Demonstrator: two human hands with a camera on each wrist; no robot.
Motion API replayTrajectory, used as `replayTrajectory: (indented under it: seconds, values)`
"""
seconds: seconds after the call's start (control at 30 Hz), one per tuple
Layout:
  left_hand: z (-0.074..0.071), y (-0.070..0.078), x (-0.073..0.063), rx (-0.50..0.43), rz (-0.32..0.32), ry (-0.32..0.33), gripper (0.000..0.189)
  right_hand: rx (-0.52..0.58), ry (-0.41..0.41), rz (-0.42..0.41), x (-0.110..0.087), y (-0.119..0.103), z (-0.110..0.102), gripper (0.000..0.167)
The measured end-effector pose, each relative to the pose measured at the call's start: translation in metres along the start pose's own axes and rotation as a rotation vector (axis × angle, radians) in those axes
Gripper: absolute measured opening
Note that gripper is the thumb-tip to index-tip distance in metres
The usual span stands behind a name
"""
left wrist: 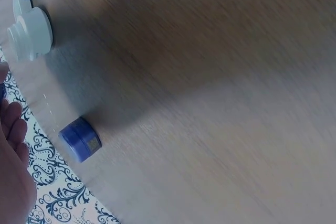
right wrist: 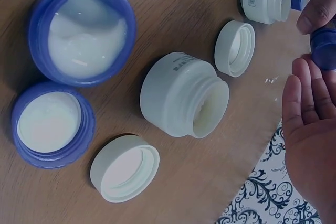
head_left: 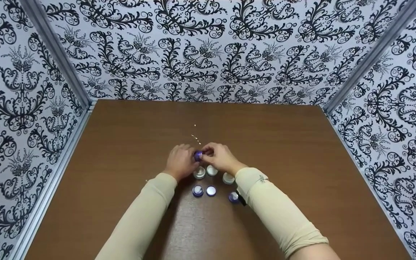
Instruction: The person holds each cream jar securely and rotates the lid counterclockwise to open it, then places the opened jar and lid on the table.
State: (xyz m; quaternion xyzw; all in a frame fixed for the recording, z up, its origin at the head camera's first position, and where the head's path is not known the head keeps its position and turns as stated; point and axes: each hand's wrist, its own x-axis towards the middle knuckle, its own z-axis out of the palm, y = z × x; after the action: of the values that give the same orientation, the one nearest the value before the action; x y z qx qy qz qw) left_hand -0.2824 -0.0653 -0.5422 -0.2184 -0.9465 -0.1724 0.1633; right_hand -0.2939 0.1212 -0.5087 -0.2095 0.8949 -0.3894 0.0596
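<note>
Between the two hands is a small blue jar (head_left: 198, 155), partly covered by fingers. My right hand (head_left: 219, 157) pinches it between thumb and fingers. From the other side my left hand (head_left: 182, 160) grips it, its thumb (right wrist: 317, 11) against the jar in the right wrist view. Just below the hands are an open white jar (head_left: 199, 172) and white lids, one (right wrist: 234, 48) beside another open white jar (right wrist: 181, 93). Nearer the body sit an open blue jar (right wrist: 81, 35) with white cream inside and an upturned blue lid (right wrist: 50, 124).
A closed-looking blue jar (left wrist: 80, 139) stands apart near the left hand. Small white bits (head_left: 196, 138) lie on the brown table (head_left: 139, 144) beyond the hands. Patterned walls (head_left: 208, 50) enclose the table at the back and sides.
</note>
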Motion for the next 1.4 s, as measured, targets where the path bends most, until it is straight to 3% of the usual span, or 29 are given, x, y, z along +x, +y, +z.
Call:
replayTrajectory:
  seconds: [0.43, 0.63, 0.9, 1.4]
  values:
    - [-0.0004, 0.0001, 0.0004, 0.0, 0.009, -0.013, 0.034, 0.04, 0.014, -0.046, 0.0024, 0.004, 0.0023, 0.029]
    - [-0.0014, 0.0016, -0.0001, -0.014, 0.022, 0.034, 0.034, 0.065, 0.016, -0.004, 0.0011, 0.0013, 0.0023, 0.028]
    - [-0.0012, 0.0007, -0.0001, 0.005, 0.023, 0.043, 0.033, -0.013, 0.002, 0.037, 0.0007, 0.0017, 0.001, 0.026]
    - [0.0003, -0.0002, 0.0007, 0.006, 0.019, 0.036, 0.033, 0.054, 0.015, -0.006, 0.0012, 0.0009, -0.0002, 0.027]
